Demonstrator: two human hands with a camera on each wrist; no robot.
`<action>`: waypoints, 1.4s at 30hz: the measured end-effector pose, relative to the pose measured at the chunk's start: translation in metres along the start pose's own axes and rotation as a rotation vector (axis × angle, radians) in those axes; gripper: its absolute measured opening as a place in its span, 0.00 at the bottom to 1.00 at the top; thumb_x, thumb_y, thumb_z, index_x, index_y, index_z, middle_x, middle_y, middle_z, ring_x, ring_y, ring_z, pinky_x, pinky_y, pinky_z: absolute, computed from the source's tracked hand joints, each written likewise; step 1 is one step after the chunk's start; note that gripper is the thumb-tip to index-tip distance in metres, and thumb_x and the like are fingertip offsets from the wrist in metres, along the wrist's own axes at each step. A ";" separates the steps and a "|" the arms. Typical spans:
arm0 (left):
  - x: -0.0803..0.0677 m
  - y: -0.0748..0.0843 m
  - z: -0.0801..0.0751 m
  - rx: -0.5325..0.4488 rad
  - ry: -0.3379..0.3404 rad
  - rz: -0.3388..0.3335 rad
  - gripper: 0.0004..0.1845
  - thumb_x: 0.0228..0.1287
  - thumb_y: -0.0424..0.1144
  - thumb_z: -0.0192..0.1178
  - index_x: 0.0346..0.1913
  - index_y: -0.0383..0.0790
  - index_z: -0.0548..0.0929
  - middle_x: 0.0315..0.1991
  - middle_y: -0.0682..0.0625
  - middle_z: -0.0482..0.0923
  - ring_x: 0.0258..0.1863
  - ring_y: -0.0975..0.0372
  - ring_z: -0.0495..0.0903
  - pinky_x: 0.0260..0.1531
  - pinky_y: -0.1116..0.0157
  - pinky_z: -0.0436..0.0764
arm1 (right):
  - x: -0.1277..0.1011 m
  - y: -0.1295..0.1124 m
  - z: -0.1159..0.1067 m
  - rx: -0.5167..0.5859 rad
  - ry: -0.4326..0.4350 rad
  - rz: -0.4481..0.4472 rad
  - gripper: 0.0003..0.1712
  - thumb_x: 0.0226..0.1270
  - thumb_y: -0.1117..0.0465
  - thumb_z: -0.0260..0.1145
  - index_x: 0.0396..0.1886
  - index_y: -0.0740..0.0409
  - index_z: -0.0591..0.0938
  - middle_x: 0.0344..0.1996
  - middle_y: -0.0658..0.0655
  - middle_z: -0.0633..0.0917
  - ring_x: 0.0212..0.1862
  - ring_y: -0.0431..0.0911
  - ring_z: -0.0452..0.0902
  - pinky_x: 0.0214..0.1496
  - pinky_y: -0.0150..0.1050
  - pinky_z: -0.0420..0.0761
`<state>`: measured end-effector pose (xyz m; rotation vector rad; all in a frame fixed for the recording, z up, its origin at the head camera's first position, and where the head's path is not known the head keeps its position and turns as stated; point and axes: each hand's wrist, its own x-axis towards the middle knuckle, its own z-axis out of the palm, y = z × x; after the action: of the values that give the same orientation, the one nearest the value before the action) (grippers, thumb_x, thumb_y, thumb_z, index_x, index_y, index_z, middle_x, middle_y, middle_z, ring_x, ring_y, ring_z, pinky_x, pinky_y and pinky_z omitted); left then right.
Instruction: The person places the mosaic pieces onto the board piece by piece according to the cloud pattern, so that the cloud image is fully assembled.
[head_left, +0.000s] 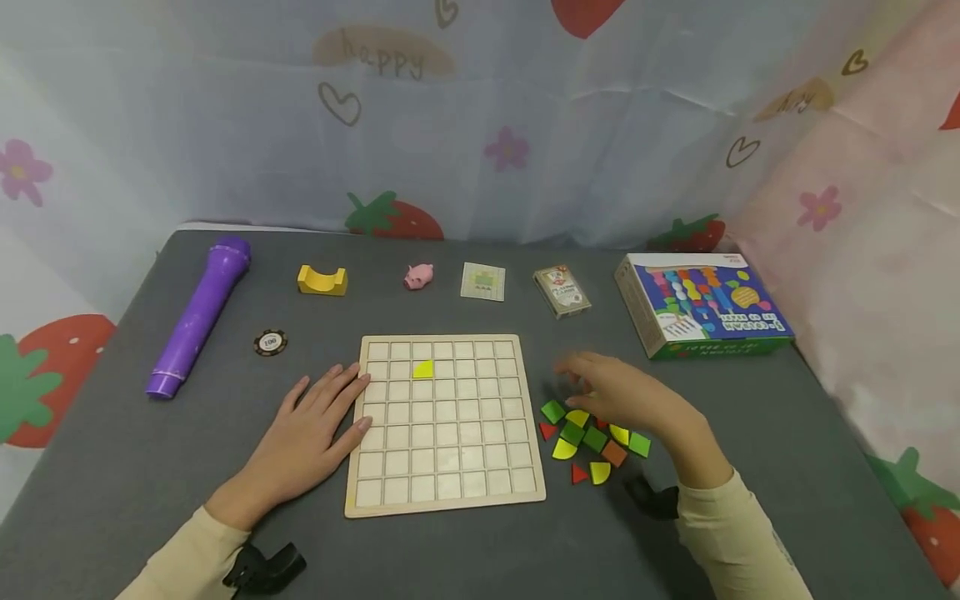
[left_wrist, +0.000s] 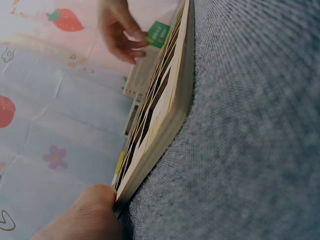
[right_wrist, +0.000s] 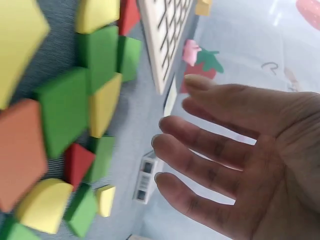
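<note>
A wooden grid board (head_left: 446,425) lies in the middle of the grey table. One yellow quarter-round piece (head_left: 423,369) sits in a cell near its top left. My left hand (head_left: 322,421) lies flat on the table, its straight fingers touching the board's left edge (left_wrist: 165,100); the thumb (left_wrist: 90,210) rests at the board's corner. My right hand (head_left: 607,392) hovers open, palm down and holding nothing, over a pile of green, yellow, red and orange pieces (head_left: 592,442) right of the board. In the right wrist view its fingers (right_wrist: 200,145) are spread above the pieces (right_wrist: 65,115).
Along the back stand a purple microphone toy (head_left: 198,317), a poker chip (head_left: 270,342), a yellow arch block (head_left: 322,280), a pink pig (head_left: 418,276), a small card (head_left: 483,282), a card deck (head_left: 561,291) and a colourful box (head_left: 701,304). A printed curtain hangs behind.
</note>
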<state>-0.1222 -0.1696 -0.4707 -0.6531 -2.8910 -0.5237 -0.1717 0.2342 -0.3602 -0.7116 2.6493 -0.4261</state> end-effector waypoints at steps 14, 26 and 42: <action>0.001 -0.001 0.001 -0.008 0.023 0.014 0.32 0.72 0.56 0.49 0.73 0.47 0.61 0.73 0.45 0.59 0.72 0.50 0.56 0.68 0.44 0.49 | -0.057 0.008 0.012 0.004 -0.045 0.172 0.04 0.62 0.65 0.66 0.36 0.57 0.79 0.25 0.48 0.75 0.28 0.41 0.68 0.30 0.35 0.70; 0.001 0.001 0.001 -0.010 0.007 0.006 0.32 0.72 0.56 0.48 0.74 0.47 0.60 0.73 0.46 0.58 0.72 0.50 0.55 0.68 0.43 0.48 | -0.065 0.015 0.040 0.032 -0.019 0.240 0.11 0.61 0.61 0.70 0.39 0.56 0.77 0.24 0.47 0.74 0.26 0.41 0.66 0.27 0.34 0.68; 0.000 -0.001 0.004 -0.015 0.021 0.001 0.32 0.71 0.57 0.48 0.73 0.48 0.61 0.73 0.46 0.58 0.72 0.51 0.55 0.68 0.44 0.48 | -0.056 0.020 0.046 -0.049 0.073 0.256 0.11 0.61 0.60 0.70 0.39 0.59 0.80 0.34 0.52 0.75 0.35 0.43 0.72 0.42 0.42 0.80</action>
<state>-0.1233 -0.1692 -0.4747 -0.6469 -2.8699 -0.5496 -0.1158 0.2717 -0.3944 -0.3686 2.7795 -0.3220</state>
